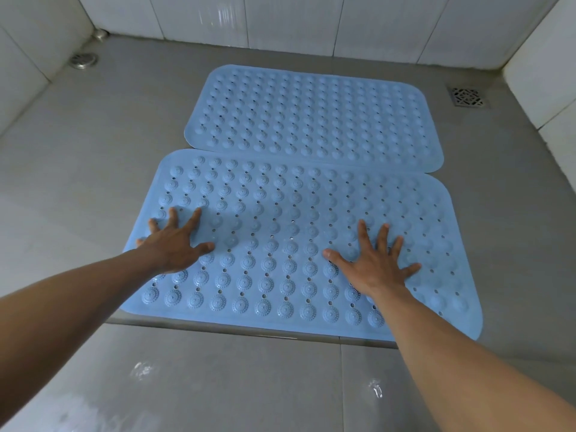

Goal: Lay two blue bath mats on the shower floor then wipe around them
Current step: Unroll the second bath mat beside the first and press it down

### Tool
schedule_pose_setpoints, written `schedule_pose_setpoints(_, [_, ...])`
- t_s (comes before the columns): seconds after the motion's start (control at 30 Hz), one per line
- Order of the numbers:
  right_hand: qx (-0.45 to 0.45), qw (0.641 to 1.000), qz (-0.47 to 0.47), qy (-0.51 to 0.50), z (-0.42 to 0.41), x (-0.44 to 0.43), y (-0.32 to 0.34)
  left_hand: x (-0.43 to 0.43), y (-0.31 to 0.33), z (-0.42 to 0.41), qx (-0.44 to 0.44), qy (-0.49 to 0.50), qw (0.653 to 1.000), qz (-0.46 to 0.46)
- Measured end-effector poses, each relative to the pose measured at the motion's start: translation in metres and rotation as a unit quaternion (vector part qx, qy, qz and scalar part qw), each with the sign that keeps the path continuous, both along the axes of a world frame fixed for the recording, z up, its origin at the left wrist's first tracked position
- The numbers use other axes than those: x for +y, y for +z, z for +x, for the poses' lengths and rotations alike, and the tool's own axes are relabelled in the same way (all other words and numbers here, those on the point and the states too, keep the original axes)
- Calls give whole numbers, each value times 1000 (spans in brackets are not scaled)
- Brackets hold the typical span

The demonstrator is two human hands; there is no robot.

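left grip and right grip, splayed flat, press near mat touching far mat, square drain beyond.

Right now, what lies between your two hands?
Only the near blue mat itself: its bumps and holes, nothing on top, between the left hand and right hand, per the head view.

You find no readable words, numbers or brand marks on the near mat, the far mat or the wall tiles.

round drain sitting far left | square drain grate lying far right | white wall tiles lining the back
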State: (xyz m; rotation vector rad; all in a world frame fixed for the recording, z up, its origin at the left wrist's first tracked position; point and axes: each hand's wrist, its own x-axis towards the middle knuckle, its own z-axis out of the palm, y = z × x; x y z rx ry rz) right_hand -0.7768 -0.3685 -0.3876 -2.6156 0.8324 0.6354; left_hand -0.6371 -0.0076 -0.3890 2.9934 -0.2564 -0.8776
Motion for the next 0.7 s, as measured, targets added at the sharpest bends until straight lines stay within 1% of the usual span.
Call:
schedule_pose_setpoints(0.13, [7, 1000, -3, 8, 1, -2, 1, 6, -3, 2, -12, -15, 1000, 0])
schedule_pose_setpoints(0.4, [13, 1000, 2, 10, 0, -5, 5, 1, -1, -2, -40, 3, 999, 5])
schedule_pose_setpoints(0.7, [20, 999, 7, 32, -6, -14, 8, -1, 0, 0, -41, -18, 999, 6])
